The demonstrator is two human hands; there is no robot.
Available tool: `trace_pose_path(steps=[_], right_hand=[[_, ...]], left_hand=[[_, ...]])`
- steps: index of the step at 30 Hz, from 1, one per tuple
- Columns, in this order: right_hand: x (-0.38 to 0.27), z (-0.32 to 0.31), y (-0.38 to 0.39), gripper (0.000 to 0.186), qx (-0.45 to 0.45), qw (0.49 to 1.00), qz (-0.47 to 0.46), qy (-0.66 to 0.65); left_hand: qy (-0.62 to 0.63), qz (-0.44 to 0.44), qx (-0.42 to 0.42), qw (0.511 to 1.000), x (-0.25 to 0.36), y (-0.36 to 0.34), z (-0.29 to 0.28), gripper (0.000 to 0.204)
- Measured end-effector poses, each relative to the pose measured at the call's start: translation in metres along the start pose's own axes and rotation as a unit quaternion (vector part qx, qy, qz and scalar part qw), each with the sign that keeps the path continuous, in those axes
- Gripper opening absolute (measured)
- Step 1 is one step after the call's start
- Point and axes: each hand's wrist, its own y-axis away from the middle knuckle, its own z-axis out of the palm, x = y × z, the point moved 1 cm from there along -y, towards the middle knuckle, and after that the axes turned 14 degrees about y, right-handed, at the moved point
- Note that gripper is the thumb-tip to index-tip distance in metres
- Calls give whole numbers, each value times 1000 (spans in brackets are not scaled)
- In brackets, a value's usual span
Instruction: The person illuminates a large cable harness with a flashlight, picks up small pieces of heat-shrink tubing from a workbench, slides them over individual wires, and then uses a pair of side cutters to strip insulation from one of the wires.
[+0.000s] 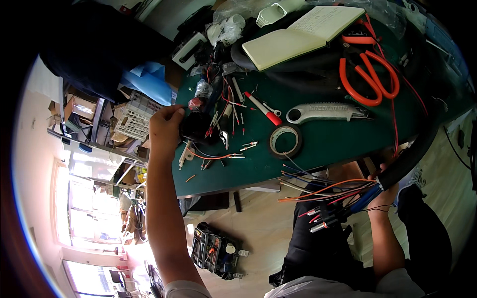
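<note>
My right hand [386, 191] is wrapped round a thick black cable [417, 151] beyond the table's front edge. Out of its cut end fan stripped wires [328, 186] in orange, grey and brown, and a blue bundle that runs to a black connector with metal pins [325, 216]. At the table's left edge, my left hand [166, 126] has its fingers curled, with thumb and forefinger together beside a dark rounded object [195, 126]. What lies between those fingers is hidden. Loose wires with crimped pins [233, 155] lie close by.
On the green table [323, 139] lie a tape roll [285, 141], a grey utility knife [323, 112], a red-and-white pen-like tool [266, 109], orange-handled cutters [370, 79] and an open notebook [303, 37]. A tool bag [216, 251] stands on the floor; shelves [104, 129] line the left.
</note>
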Motion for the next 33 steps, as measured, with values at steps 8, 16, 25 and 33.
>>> trace_pose_path(steps=[8, 16, 25, 33], right_hand=[[-1, 6, 7, 26, -60, 994, 93, -19], [-1, 11, 2, 26, -103, 987, 100, -73], [8, 11, 3, 30, -83, 990, 90, -64], [-11, 1, 2, 29, -72, 993, 69, -61]], left_hand=[[23, 107, -44, 993, -12, 6, 2, 14], [-331, 484, -111, 802, -11, 37, 24, 24], [-329, 495, -103, 798, -8, 37, 25, 25], [-311, 425, -78, 846, 4, 40, 39, 16]])
